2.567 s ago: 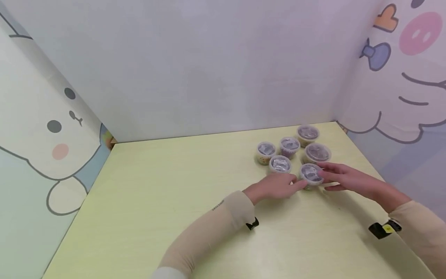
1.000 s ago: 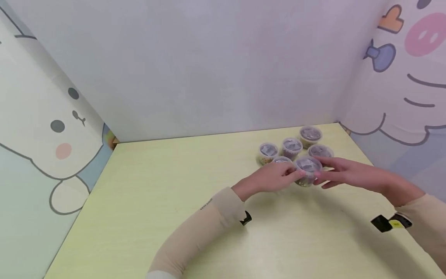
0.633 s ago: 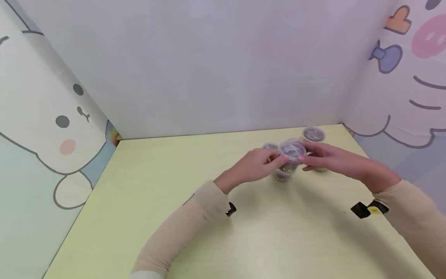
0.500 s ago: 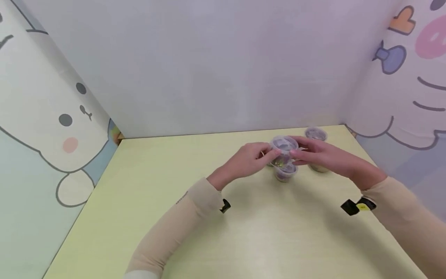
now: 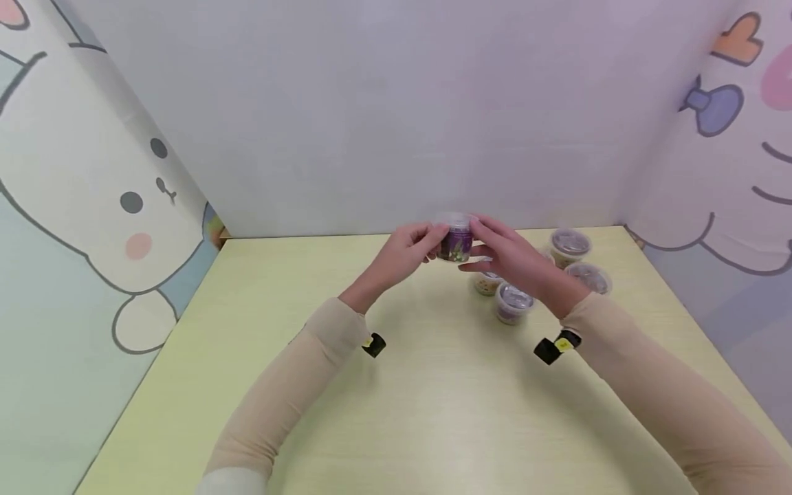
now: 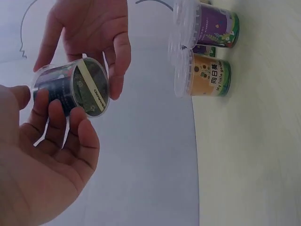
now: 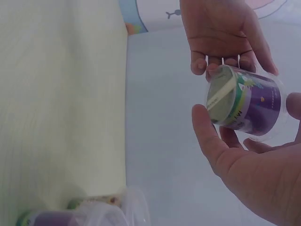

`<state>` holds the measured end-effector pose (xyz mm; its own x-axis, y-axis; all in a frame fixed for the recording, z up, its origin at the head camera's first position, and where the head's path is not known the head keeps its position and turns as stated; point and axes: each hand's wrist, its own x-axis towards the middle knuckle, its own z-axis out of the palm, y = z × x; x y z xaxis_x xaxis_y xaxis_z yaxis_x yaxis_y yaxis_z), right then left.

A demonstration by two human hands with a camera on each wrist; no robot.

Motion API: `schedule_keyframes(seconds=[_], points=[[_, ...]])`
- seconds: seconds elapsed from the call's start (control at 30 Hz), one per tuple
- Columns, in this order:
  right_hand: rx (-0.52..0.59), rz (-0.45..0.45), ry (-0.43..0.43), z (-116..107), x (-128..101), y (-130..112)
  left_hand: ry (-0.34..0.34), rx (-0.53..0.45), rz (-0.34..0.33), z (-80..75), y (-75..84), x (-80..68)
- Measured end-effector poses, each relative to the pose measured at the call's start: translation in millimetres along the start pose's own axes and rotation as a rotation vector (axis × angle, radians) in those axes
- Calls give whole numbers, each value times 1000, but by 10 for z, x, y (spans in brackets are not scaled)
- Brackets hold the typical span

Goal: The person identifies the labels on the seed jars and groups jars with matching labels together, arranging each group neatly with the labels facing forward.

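A small lidded plastic cup (image 5: 456,244) with a purple label is held in the air above the far part of the table. My left hand (image 5: 399,254) grips its left side, thumb in front near the lid. From the right, my right hand (image 5: 510,254) pinches it between thumb and fingers. The left wrist view shows the left fingers (image 6: 70,132) curled against the cup, and a pale strip with printing crosses its base. In the right wrist view, the purple label (image 7: 263,103) faces the camera.
Several similar lidded cups stand at the back right: an orange-labelled cup (image 6: 209,75), a purple-labelled cup (image 5: 513,302), a far cup (image 5: 570,244) and one beside the right forearm (image 5: 590,277). The right hand partly hides the group. A pale wall (image 5: 371,124) rises behind the table (image 5: 421,412).
Both hands have lifted the cup from the front of the group and carried it left and away. It is now tilted, showing its side label instead of its lid top.
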<state>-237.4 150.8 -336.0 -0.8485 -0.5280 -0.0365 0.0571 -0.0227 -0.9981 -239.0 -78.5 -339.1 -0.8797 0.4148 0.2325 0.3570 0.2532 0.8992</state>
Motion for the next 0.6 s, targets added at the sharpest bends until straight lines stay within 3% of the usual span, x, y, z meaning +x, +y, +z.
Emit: schedule_keyframes(seconds=[0.13,0.33,0.6], points=[[97,50,49,92,211,88,-7,-87,-124,-116,-142,37],[123,120,49,134,379,194,-55,-160,-309,-267,-384,65],[95,189,13,139,459,319,-108,-201,-370,-335,-590,3]])
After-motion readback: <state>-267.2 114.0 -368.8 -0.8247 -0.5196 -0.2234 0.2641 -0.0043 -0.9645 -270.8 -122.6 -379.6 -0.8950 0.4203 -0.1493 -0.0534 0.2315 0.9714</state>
